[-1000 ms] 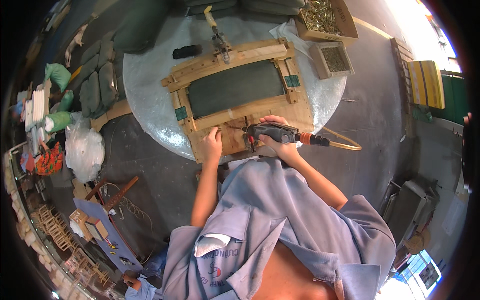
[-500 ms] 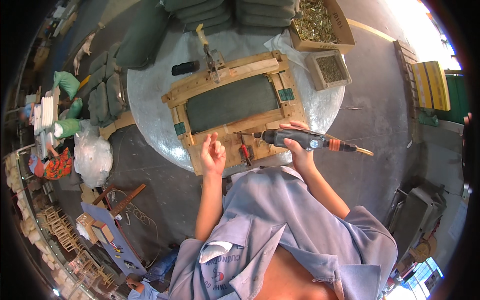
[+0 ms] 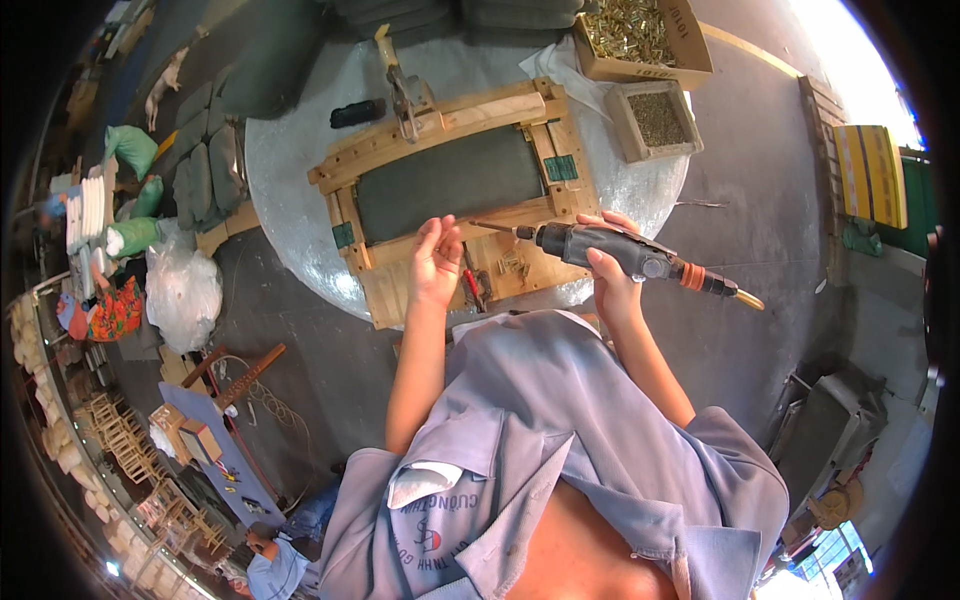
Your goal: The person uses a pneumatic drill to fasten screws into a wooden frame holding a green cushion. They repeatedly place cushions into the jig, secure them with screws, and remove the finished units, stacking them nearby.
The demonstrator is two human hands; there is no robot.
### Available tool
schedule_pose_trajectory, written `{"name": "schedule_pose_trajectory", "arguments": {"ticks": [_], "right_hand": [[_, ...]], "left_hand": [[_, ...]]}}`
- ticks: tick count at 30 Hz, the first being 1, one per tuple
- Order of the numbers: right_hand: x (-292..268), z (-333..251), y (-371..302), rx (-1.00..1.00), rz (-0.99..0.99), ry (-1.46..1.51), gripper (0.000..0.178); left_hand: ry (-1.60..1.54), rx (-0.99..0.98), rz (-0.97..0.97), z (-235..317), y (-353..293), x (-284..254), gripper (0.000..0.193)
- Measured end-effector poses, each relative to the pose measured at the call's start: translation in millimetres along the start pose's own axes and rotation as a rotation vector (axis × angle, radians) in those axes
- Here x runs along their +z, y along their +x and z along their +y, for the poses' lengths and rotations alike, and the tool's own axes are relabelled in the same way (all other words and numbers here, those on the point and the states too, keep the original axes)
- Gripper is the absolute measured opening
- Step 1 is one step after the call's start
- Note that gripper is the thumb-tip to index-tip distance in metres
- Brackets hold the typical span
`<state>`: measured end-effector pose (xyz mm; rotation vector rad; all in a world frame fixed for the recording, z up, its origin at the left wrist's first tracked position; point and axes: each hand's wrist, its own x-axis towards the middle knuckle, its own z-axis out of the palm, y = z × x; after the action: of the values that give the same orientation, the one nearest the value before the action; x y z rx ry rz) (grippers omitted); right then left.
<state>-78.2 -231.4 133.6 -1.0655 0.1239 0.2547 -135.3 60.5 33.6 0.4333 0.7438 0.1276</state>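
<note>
Clasping the drill, the right hand tilts it nearer ten o'clock than earlier; the left hand, half-curled, appears empty.

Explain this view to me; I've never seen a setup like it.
There is no robot here, only a person's two bare hands. The camera is worn on the head and looks down; its fisheye lens bends straight edges near the rim. The right hand grips a dark drill-like power tool, its long thin bit pointing left. The left hand is open near the bit's tip and seems to hold nothing. Beyond them, on a round, shiny, pale surface, sits a wooden frame around a dark green panel. In front of the panel are a red-handled tool and small loose pieces. At upper right stand a cardboard box and a smaller tray, both holding small pieces.
</note>
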Motion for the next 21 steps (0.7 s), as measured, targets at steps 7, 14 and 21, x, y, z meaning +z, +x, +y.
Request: {"name": "schedule_pose_trajectory", "arguments": {"ticks": [7,14,21], "right_hand": [[-11.4,23.5,-3.8,0.017,-0.123,-0.23,0.063],[-7.0,58.3,6.8,0.057,-0.284,-0.513,0.058],[1.1,62.0,12.6,0.157,-0.218,-0.471,0.056]], "left_hand": [[-0.378,0.073,-0.02,14.5,-38.7,-90.3,0.014],[-0.478,0.096,0.026,-3.3,-56.6,-84.8,0.023],[-0.28,0.082,0.111,-6.3,-44.3,-88.5,0.016]]}}
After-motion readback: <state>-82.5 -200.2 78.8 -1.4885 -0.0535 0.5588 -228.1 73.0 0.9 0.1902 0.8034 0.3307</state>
